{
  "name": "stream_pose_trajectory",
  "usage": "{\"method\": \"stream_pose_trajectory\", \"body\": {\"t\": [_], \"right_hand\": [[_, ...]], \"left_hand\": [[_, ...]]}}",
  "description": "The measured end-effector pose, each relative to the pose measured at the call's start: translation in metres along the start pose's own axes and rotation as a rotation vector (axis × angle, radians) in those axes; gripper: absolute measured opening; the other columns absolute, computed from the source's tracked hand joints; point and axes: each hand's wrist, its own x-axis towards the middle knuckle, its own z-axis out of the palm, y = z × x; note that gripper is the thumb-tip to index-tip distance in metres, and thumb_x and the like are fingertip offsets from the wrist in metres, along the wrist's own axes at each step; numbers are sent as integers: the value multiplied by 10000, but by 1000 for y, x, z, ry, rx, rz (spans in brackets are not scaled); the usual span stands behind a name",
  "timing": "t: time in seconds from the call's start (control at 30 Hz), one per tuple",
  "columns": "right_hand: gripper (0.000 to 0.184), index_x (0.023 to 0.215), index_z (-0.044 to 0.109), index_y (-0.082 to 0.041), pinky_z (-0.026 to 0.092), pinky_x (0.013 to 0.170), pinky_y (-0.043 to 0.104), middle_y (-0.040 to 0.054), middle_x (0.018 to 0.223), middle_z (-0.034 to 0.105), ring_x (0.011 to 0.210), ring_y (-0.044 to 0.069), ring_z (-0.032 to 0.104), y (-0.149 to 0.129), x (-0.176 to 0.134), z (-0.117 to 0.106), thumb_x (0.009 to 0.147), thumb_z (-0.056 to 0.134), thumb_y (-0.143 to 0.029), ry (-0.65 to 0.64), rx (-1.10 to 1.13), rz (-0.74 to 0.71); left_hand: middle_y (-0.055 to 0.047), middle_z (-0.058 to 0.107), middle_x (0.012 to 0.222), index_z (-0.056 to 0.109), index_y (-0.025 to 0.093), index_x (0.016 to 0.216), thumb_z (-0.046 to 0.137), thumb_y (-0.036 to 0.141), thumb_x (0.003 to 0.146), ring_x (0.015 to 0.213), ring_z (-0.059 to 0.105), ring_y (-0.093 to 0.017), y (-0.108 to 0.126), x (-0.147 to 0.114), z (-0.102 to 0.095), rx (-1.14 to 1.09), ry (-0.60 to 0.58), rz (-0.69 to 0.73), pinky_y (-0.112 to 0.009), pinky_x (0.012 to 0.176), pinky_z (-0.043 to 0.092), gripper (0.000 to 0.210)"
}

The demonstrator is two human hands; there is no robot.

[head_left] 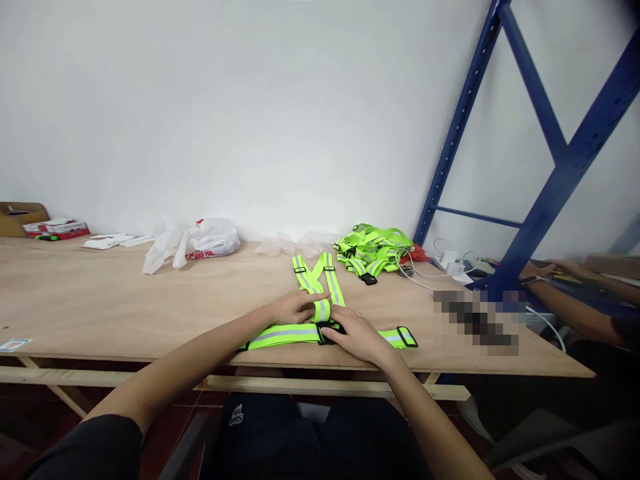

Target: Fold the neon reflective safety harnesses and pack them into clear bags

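Note:
A lime-yellow reflective strap harness with a silver stripe lies on the table at its front edge. Two of its straps cross and stretch toward the wall, each with a black slider. My left hand grips a raised loop of the strap from the left, index finger reaching over it. From the right, my right hand closes on the harness at a black buckle, thumb on the buckle. The palm partly hides the buckle and the band, whose end with a black slider shows to the right.
More reflective harnesses lie heaped at the back of the wooden table. White plastic bags, papers and a red-and-white box stand along the wall. A blue metal rack rises at right, with cables and another person's arm.

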Motion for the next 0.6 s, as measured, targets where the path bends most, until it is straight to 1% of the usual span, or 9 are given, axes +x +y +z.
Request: {"method": "stream_pose_trajectory", "body": {"t": [0.07,0.17,0.27,0.33,0.4,0.5,0.6], "right_hand": [[366,1266,644,-249,412,1077,442,86,1365,631,1290,295,543,0,0,0,943,575,-405,-8,-5,5],[377,1273,643,-241,401,1090,447,94,1381,621,1310,298,528,-1,0,0,941,576,-406,-13,-8,15],[360,1244,659,-233,410,1077,435,99,1356,637,1289,295,544,-1,0,-1,941,574,-409,-12,-2,15],[339,1209,672,-225,422,1062,422,101,1325,654,1267,292,559,-2,0,-1,942,573,-408,-10,-2,15],[328,1188,677,-221,428,1052,414,99,1302,665,1252,290,568,-3,0,-2,944,567,-412,-9,-6,18],[331,1192,673,-228,426,1055,422,93,1307,664,1256,291,566,-3,-1,-2,950,553,-420,-13,-18,28],[348,1223,664,-236,404,1084,442,91,1347,645,1304,294,533,-3,-1,-2,950,548,-419,-18,-18,26]], "left_hand": [[-102,666,1132,342,208,1558,473,218,928,988,591,-234,1,0,-1,52,-26,24,-343,916,477,643],[-108,671,1140,350,192,1553,445,243,952,990,587,-236,2,1,-2,100,-61,43,-343,930,467,611],[-103,692,1109,354,190,1551,426,277,975,998,591,-243,3,2,-2,125,-76,41,-346,948,457,586],[-105,698,1138,353,199,1552,418,302,986,1021,597,-250,3,2,-2,140,-89,40,-351,966,449,579],[-113,679,1235,348,209,1554,399,331,1001,1080,599,-257,3,3,-2,147,-99,50,-366,1014,425,569],[-108,586,1414,362,227,1545,381,352,1012,1238,551,-266,2,4,0,134,-104,77,-392,1111,352,548],[-80,531,1480,377,253,1532,390,344,1008,1348,480,-256,-1,5,1,133,-124,100,-411,1179,264,532]]}}
